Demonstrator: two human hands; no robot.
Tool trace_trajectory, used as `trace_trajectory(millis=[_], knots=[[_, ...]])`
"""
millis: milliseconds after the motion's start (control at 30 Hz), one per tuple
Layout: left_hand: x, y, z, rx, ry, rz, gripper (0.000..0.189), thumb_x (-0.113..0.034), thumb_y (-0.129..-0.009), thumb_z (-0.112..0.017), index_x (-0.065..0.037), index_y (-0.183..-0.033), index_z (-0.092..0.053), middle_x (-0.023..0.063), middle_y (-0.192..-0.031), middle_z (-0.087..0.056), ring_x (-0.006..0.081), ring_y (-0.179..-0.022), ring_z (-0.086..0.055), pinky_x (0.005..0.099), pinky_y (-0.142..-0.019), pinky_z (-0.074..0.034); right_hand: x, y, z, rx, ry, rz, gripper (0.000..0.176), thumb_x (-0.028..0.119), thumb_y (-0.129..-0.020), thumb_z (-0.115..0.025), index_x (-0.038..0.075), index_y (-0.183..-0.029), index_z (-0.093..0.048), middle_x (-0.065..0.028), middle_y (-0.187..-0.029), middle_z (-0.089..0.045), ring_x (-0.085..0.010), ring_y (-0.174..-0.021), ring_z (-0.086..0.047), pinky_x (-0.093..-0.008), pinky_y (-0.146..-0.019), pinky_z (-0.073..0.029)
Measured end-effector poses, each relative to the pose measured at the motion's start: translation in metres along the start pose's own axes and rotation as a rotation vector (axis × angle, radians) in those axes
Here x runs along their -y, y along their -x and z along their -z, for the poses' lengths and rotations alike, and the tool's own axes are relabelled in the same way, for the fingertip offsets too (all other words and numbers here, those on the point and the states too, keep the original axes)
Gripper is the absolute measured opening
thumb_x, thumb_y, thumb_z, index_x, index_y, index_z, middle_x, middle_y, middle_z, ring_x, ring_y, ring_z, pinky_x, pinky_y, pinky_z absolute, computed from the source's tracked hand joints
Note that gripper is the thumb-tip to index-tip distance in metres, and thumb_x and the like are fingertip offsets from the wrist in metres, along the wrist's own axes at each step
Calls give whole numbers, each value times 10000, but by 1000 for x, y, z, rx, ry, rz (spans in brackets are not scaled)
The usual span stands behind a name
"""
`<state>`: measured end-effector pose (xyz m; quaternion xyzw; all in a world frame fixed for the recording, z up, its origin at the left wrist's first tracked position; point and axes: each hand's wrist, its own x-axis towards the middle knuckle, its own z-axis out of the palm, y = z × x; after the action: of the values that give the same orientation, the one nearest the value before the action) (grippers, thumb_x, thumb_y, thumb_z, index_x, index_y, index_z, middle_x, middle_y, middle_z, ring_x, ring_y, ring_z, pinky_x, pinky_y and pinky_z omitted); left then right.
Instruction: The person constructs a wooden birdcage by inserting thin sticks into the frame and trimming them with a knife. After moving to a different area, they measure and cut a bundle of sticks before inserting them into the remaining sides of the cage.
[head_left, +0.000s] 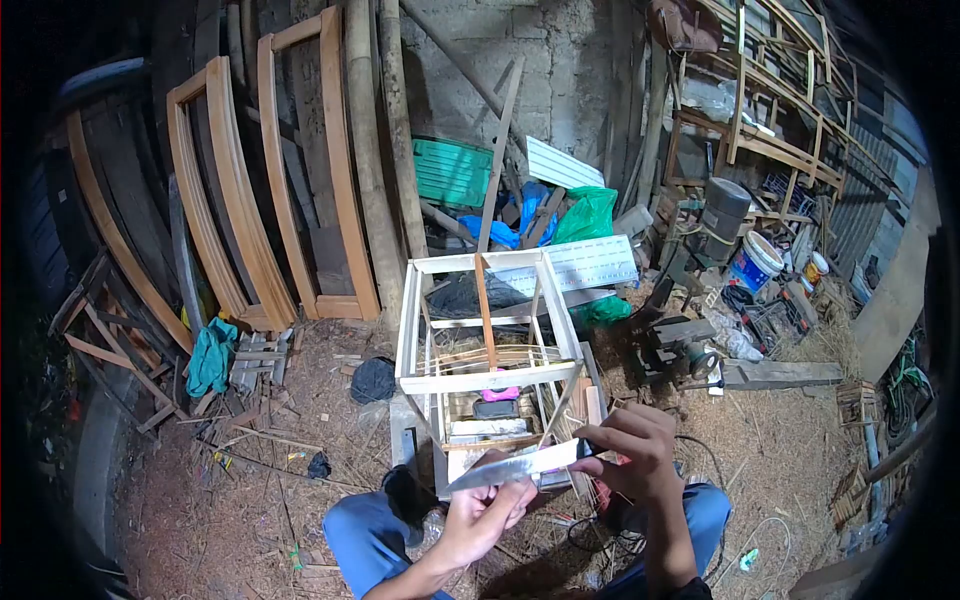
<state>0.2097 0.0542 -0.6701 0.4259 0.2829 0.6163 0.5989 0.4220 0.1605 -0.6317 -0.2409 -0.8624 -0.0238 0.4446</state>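
A knife (520, 464) with a broad, shiny blade lies slantwise between my hands, its tip pointing left. My right hand (636, 452) is closed at the dark handle end. My left hand (492, 510) is closed around the blade from below, with fingertips showing above its upper edge and the thumb below. Whether something small is also in the left fingers is hidden. Just beyond my hands stands a pale wooden frame (490, 378) with upright legs. A narrow brown strip (486, 310) lies across its top.
Inside the frame sit a dark block (496, 410) and a pink item (499, 387). Wooden door-like frames (235, 190) lean at the left. A machine with a wheel (700, 362) and a paint bucket (756, 262) stand at the right. Shavings and sticks cover the ground.
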Motion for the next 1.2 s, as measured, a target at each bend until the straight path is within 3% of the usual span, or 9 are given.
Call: trace_trajectory(millis=[167, 267, 300, 333, 500, 767, 967, 1033, 1200], knots=[[-10, 2, -1, -51, -57, -26, 152, -86, -1082, -550, -9, -1207, -589, 22, -721, -517, 59, -620, -392, 225, -492, -303, -37, 10, 9, -305, 159, -306, 334, 271, -811, -843, -2, -967, -733, -98, -751, -611, -250, -668, -590, -353, -611, -440], [-13, -4, 1, -97, -50, -94, 180, -114, -1093, -533, 0, -1224, -581, 49, -730, -549, 58, -572, -377, 225, -483, -300, -33, 11, 24, -302, 132, -295, 330, 170, -729, -883, 6, -975, -738, -91, -749, -609, -256, -645, -604, -363, -574, -456], [-14, -6, 3, -131, -16, -99, 195, -125, -1098, -525, 2, -1234, -581, 59, -735, -561, 58, -552, -365, 225, -479, -296, -27, 12, 21, -318, 77, -256, 344, 244, -753, -880, 12, -965, -740, -76, -721, -591, -240, -621, -593, -363, -562, -448], [-9, -8, 12, -98, 16, -114, 305, -60, -1099, -475, -15, -1393, -545, 109, -825, -648, 35, -538, -370, 216, -486, -297, -20, 12, 19, -283, 43, -220, 356, 292, -765, -874, 23, -960, -744, -66, -707, -583, -229, -609, -588, -359, -554, -442], [1, -4, 7, -66, 34, -115, 448, 5, -1061, -511, 58, -1503, -466, 139, -880, -679, 38, -548, -387, 217, -497, -301, 10, 0, 0, -31, 19, -2, 418, 479, -767, -845, 96, -917, -767, -11, -659, -565, -202, -577, -559, -343, -524, -412], [-1, 3, -2, -67, 95, -11, 142, -60, -1052, -578, 24, -1142, -648, 67, -730, -570, 59, -574, -389, 225, -486, -292, 6, 1, -6, -41, 28, 4, 436, 487, -707, -865, 127, -938, -782, 6, -678, -595, -186, -587, -557, -327, -533, -418], [-3, 0, 2, -43, 53, 1, 211, -140, -1091, -554, 10, -1199, -654, 26, -758, -549, 30, -581, -357, 214, -497, -249, 2, -1, -2, -89, 90, 23, 447, 407, -638, -911, 163, -994, -795, 29, -689, -591, -168, -611, -564, -326, -530, -413], [-8, -2, -3, -84, 69, 17, 223, -131, -1080, -569, 14, -1222, -660, 33, -740, -542, 46, -579, -365, 220, -492, -263, -5, 1, -5, -95, 83, 26, 434, 441, -687, -884, 117, -960, -790, -8, -702, -615, -186, -622, -565, -330, -550, -399], [-12, 0, -4, -111, 47, 4, 309, -121, -1071, -581, 2, -1349, -639, 37, -726, -536, 60, -579, -375, 225, -486, -278, -34, 7, 10, -391, 61, -349, 379, 305, -804, -859, 9, -1018, -758, -77, -740, -602, -217, -636, -595, -353, -568, -441]])
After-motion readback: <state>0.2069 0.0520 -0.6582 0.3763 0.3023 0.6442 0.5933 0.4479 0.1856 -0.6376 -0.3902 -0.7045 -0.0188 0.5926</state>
